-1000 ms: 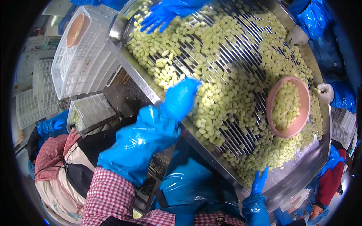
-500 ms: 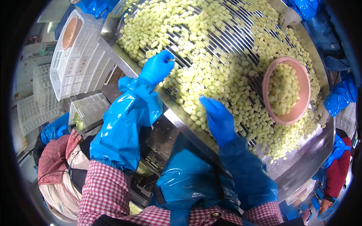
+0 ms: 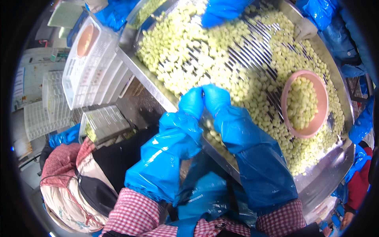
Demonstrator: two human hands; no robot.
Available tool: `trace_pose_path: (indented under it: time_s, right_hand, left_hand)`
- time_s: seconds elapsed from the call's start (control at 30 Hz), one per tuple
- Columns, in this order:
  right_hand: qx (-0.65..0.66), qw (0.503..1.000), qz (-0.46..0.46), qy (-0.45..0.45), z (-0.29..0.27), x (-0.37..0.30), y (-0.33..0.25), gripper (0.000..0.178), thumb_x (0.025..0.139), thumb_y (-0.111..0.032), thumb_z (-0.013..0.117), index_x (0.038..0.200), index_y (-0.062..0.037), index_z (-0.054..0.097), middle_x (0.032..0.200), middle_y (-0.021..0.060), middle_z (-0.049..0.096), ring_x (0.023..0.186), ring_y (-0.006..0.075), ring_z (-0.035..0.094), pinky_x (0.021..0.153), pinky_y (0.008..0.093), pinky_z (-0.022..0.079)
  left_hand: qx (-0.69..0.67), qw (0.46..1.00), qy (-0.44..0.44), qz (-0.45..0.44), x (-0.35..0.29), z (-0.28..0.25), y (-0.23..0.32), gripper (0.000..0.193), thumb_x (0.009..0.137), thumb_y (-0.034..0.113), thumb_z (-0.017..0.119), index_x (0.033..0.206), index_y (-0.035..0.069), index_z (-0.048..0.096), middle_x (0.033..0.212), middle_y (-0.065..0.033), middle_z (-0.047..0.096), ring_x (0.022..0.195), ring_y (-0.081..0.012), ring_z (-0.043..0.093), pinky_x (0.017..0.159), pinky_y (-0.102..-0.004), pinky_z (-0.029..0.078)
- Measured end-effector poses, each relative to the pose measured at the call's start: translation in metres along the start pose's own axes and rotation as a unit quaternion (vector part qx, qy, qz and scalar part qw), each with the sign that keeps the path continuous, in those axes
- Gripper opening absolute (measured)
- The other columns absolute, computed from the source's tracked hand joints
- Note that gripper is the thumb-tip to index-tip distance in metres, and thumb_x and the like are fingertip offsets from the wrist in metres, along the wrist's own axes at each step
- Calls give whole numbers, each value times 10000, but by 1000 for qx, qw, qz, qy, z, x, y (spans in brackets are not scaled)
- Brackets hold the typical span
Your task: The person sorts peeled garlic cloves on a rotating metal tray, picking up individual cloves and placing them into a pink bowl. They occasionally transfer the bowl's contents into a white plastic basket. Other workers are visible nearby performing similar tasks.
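Many pale green oval grapes (image 3: 169, 63) lie spread over a slatted metal sorting table (image 3: 156, 94). My left hand (image 3: 192, 102), in a blue glove, is closed at the table's near edge, low over the grapes. Right beside it, touching or nearly so, my right hand (image 3: 216, 99) is closed too, also gloved in blue. The fingers of both hands curl away from view, so anything in them is hidden. Shiny blue sleeves cover both forearms. A pink oval bowl (image 3: 287, 85), partly filled with grapes, rests on the table to the right.
Stacked white crates (image 3: 77, 85) stand at left, with a pink bowl (image 3: 85, 42) on top. A co-worker's blue sleeve (image 3: 223, 12) reaches over the far grapes; another person's gloved hand (image 3: 306, 29) is at the far right edge. A person in a pink-and-cream garment (image 3: 63, 185) is at lower left.
My hands have come together: the left moved right and toward me, the right moved left and slightly away, its fingers curling in. A co-worker's blue sleeve now reaches over the far grapes.
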State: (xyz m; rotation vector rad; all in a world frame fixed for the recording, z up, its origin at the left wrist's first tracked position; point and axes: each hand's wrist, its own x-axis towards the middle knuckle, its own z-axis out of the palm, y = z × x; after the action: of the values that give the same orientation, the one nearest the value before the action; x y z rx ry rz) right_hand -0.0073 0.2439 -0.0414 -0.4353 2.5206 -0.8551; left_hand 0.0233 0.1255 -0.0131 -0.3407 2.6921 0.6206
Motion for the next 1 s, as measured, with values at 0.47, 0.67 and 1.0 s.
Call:
trace_pose_path:
  time_s: [0.47, 0.67, 1.0]
  right_hand:
    - [254, 893, 61, 367, -135, -105, 44, 275, 965, -119, 525, 1228, -80, 597, 1095, 87, 643, 855, 187, 627, 755, 278, 529]
    - [168, 889, 129, 406, -167, -201, 133, 522, 934, 53, 532, 1434, -77, 461, 1293, 109, 574, 898, 143, 604, 772, 262, 504]
    - [55, 906, 300, 292, -80, -397, 127, 481, 892, -53, 641, 1360, -82, 535, 1310, 150, 578, 1219, 323, 544, 1021, 400, 434]
  left_hand:
    - [-223, 974, 43, -12, 27, 57, -25, 289, 983, 236, 486, 1144, 34, 615, 1041, -177, 693, 896, -314, 670, 801, -396, 522]
    - [86, 992, -21, 89, 26, 3, 5, 261, 974, 269, 530, 1104, 56, 605, 920, -169, 680, 815, -321, 671, 703, -412, 528]
    - [-339, 921, -72, 179, -3, -40, 210, 565, 968, 354, 594, 1410, 36, 442, 1413, -102, 484, 1287, -225, 473, 1072, -361, 373]
